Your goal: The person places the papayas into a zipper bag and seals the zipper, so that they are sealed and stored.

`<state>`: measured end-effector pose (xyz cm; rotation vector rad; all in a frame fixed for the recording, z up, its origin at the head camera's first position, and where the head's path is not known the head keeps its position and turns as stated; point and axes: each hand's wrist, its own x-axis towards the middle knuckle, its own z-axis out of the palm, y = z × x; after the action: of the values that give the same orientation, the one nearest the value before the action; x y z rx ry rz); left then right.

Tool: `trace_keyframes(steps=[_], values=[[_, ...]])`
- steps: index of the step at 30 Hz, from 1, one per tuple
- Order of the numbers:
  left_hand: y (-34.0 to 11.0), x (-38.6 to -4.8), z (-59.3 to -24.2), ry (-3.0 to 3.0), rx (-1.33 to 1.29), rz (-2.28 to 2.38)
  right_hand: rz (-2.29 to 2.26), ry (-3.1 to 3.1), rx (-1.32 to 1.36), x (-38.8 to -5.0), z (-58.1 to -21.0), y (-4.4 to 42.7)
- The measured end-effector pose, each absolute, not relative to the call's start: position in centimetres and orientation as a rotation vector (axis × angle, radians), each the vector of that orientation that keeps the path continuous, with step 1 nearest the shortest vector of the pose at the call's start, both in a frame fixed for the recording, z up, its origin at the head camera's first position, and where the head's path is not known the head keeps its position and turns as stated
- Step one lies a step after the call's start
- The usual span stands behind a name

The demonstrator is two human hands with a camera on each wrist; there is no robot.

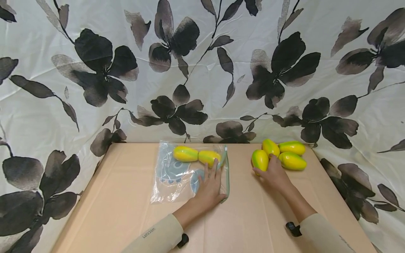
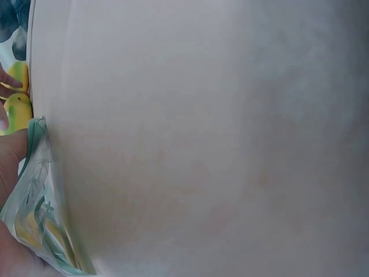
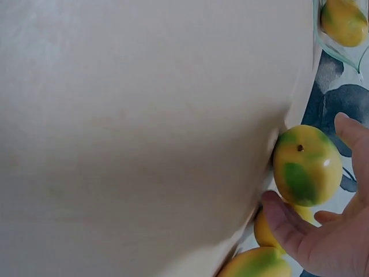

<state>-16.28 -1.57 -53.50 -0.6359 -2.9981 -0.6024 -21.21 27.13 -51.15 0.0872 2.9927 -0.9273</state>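
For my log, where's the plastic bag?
In the head view, the plastic bag lies slightly left of centre on the tan surface, its right side touched by the left hand.

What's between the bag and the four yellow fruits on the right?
Just bare table: the head view shows nothing lying between the bag and those four fruits.

Bag (image 1: 162, 191) left of loose mangoes (image 1: 293, 161)
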Motion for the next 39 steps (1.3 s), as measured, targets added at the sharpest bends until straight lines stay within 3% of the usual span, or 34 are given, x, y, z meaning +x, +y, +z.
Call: trace_keyframes(steps=[19, 39], values=[[-1.4, -16.0, -53.1, -2.999, -0.608, -0.581, -0.946, 2.972, -0.160, -20.5, -51.6, 27.4], [-1.5, -16.1, -53.3, -3.010, -0.618, -0.587, -0.962, 2.890, -0.494, -20.4, -49.6, 25.0]])
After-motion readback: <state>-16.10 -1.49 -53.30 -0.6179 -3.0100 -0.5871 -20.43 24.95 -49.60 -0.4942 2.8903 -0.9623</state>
